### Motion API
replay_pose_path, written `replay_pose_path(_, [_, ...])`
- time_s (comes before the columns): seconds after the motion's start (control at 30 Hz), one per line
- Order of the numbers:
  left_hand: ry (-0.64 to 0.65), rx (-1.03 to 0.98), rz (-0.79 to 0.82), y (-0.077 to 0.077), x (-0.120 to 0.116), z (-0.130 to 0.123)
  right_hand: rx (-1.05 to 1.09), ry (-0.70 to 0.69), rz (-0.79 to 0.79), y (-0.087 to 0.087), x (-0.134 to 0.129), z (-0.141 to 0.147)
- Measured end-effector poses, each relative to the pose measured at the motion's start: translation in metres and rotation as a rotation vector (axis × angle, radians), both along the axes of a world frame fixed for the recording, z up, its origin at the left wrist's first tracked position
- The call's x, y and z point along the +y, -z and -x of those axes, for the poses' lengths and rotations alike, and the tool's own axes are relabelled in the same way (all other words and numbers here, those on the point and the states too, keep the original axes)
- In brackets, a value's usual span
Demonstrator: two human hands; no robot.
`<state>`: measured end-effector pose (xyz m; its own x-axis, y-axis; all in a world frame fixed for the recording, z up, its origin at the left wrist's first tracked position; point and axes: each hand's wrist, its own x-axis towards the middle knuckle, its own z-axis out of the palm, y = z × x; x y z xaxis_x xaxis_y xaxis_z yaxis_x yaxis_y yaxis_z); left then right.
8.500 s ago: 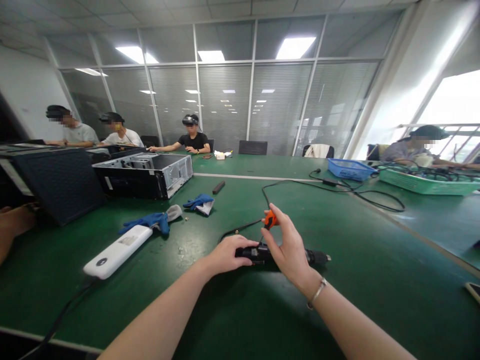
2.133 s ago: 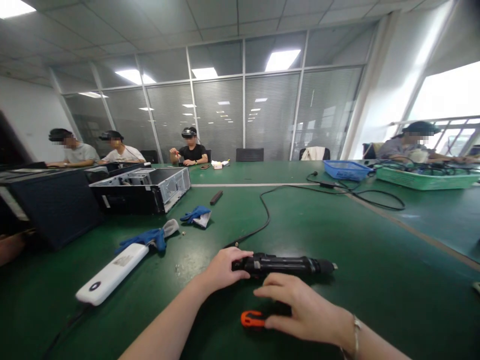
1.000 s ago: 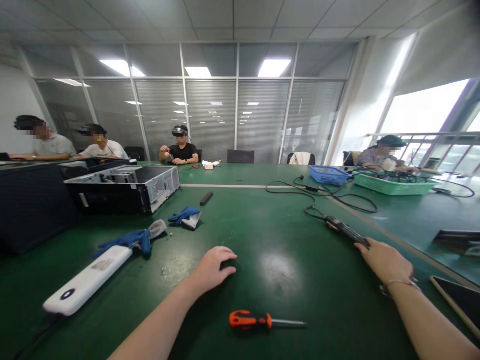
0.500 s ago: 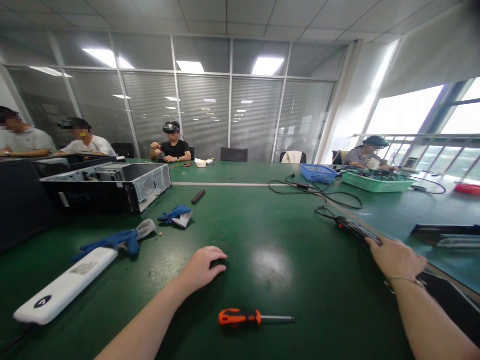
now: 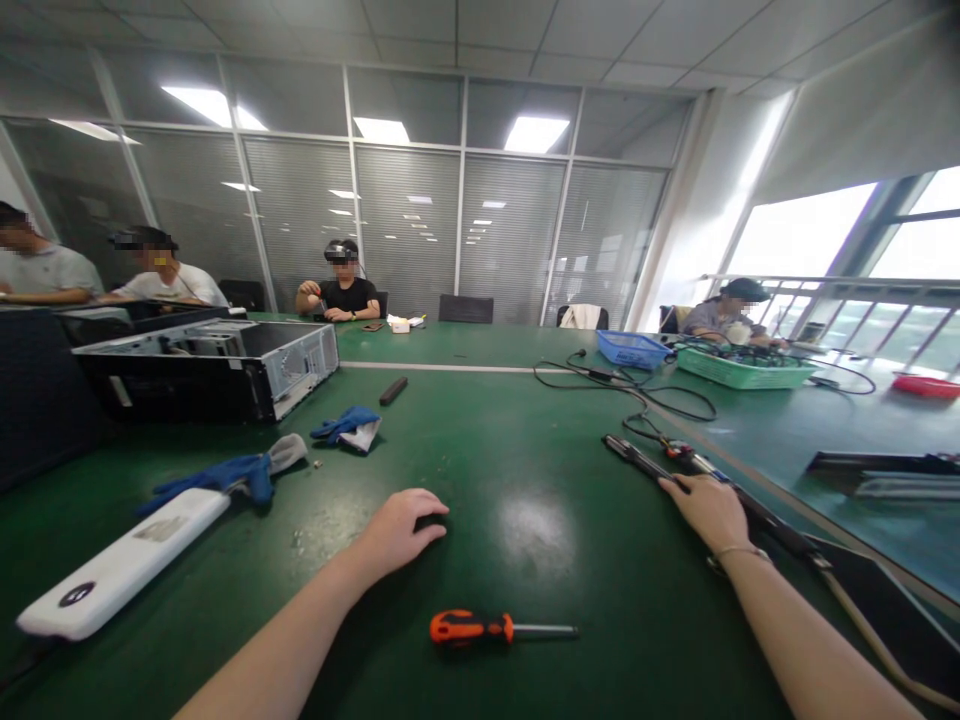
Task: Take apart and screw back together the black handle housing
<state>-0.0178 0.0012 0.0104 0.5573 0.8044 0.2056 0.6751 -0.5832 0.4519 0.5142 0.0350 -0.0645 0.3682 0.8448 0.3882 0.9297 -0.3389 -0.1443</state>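
My left hand (image 5: 405, 528) rests on the green table (image 5: 480, 430), thumb and fingers apart, holding nothing. An orange and black screwdriver (image 5: 471, 628) lies in front of it, shaft to the right. On the right, my right hand (image 5: 706, 508) is closed on a dark rod-like tool (image 5: 631, 455) with a metallic end that points to the far left. Just beyond that hand lie a red and dark tool (image 5: 686, 457) and a long dark bar (image 5: 776, 525).
At the left are a white power strip (image 5: 127, 565), blue gloves (image 5: 349, 428) and an open computer case (image 5: 202, 370). A black cable (image 5: 652, 395), blue basket (image 5: 634, 348) and green basket (image 5: 742, 370) stand far right. Several people sit around the table.
My right hand has moved left with the dark rod-like tool, away from the red and dark tool. My left hand has hardly moved. The view has shifted slightly.
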Motion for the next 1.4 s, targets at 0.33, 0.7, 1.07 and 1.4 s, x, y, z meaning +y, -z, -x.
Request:
replay_pose_path(0.33, [0.015,-0.006,-0.009,0.003,-0.001,-0.002,0.050,-0.300,-0.010,-0.011,-0.001,0.085])
replay_pose_path(0.7, [0.054,-0.037,0.033,-0.009,-0.015,-0.002,0.349,-0.994,0.167,-0.043,-0.049,0.234])
replay_pose_path(1.07, [0.109,0.017,0.116,-0.015,-0.015,-0.007,0.130,-0.596,-0.148,-0.053,-0.017,0.144])
replay_pose_path(1.4, [0.102,0.008,0.104,-0.012,-0.013,-0.005,-0.023,0.410,0.082,-0.020,-0.027,-0.027])
